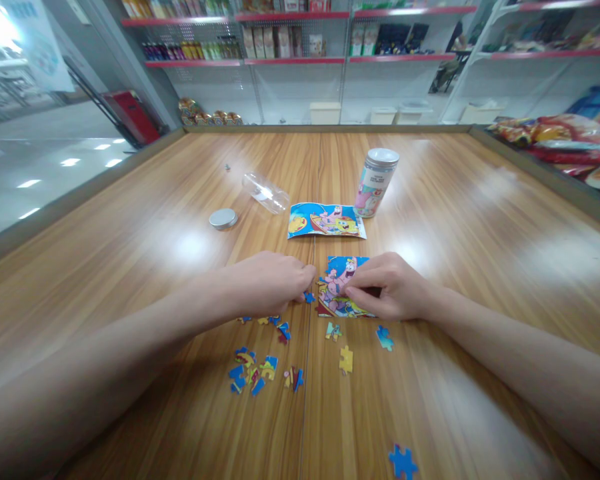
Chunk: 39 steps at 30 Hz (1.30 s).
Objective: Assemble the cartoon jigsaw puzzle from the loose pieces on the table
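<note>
A partly joined cartoon jigsaw (337, 283) lies on the wooden table (145, 227) in front of me. My right hand (387, 287) rests on its right side, fingers curled and pressed down on the joined pieces. My left hand (273, 283) is closed in a pinch at the jigsaw's left edge, its fingertips on a small blue piece (309, 297). Several loose pieces (260, 370) lie scattered nearer to me, and a single blue one (403, 461) lies at the front right.
A printed reference picture (327, 221) lies beyond the jigsaw. A cartoon-printed can (375, 182) stands to its right. A clear tube (266, 193) lies on its side beside a round metal lid (223, 218). Snack bags (560, 143) sit at the right edge; shop shelves stand behind.
</note>
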Available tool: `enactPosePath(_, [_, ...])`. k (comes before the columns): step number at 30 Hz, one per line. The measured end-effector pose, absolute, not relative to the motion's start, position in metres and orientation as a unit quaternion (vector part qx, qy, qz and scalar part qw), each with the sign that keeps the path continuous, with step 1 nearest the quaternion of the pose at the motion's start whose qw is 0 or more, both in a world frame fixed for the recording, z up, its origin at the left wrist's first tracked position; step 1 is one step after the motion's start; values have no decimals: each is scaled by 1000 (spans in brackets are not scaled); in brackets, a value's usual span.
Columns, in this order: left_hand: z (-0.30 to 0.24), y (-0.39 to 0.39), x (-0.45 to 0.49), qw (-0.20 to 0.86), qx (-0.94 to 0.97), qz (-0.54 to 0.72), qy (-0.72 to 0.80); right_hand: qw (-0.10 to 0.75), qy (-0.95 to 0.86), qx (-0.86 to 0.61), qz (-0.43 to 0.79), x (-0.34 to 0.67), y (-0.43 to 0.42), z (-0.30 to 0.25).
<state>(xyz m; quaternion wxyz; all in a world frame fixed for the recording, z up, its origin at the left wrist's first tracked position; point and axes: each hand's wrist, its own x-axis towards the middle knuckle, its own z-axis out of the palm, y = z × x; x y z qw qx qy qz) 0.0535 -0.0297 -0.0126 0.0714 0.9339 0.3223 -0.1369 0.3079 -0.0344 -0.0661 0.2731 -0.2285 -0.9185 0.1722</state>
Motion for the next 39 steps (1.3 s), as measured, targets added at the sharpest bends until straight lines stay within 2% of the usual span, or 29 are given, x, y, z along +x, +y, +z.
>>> enactPosePath(21, [-24,-24,55,102,936,-82,327,243,-925,-233,173,307,-34,-63])
enactPosePath(39, [-13,-32,60,104,931,-111,332,241,-922,-253,168,308,-34,-66])
